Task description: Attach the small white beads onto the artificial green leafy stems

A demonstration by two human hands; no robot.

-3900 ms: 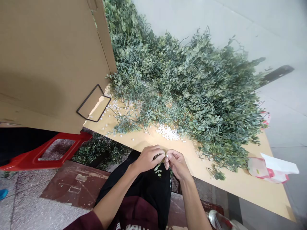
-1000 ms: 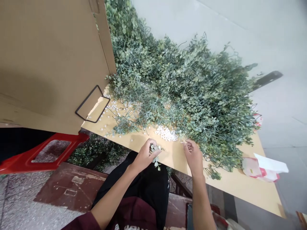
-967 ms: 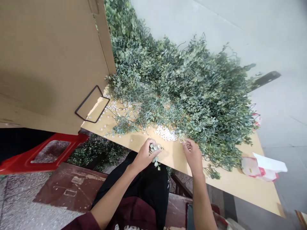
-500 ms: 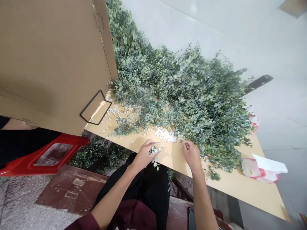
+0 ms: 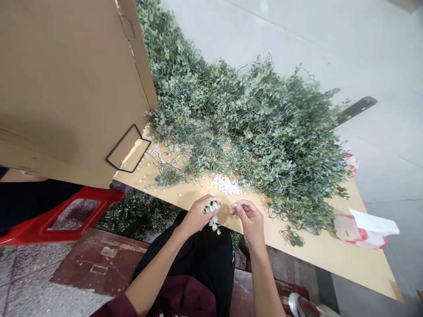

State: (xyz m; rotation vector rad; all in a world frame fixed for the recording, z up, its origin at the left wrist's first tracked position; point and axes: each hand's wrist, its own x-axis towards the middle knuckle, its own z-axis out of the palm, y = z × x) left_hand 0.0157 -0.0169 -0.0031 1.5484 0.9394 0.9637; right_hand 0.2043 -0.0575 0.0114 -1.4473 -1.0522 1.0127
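Observation:
My left hand point(image 5: 199, 212) is closed around a small sprig of pale green artificial leaves point(image 5: 213, 215), which hangs out past the thumb at the table's front edge. Just to its right, my right hand point(image 5: 248, 216) is held in a pinch; whatever sits between those fingertips is too small to make out. The two hands are a short gap apart. Beyond them lies a patch of small white beads point(image 5: 228, 185) on the wooden tabletop point(image 5: 357, 259). A large heap of artificial greenery point(image 5: 264, 127) covers much of the table behind the beads.
A big cardboard box point(image 5: 72, 79) stands at the left, near a dark wire frame point(image 5: 128, 149). A red plastic stool point(image 5: 95, 207) is below it, with part of another person. A pink and white tissue pack point(image 5: 360, 231) lies at the right. More greenery point(image 5: 145, 211) is under the table.
My right hand has moved left from the edge of the greenery heap toward my left hand, fingers pinched. My left hand still holds the sprig in about the same place.

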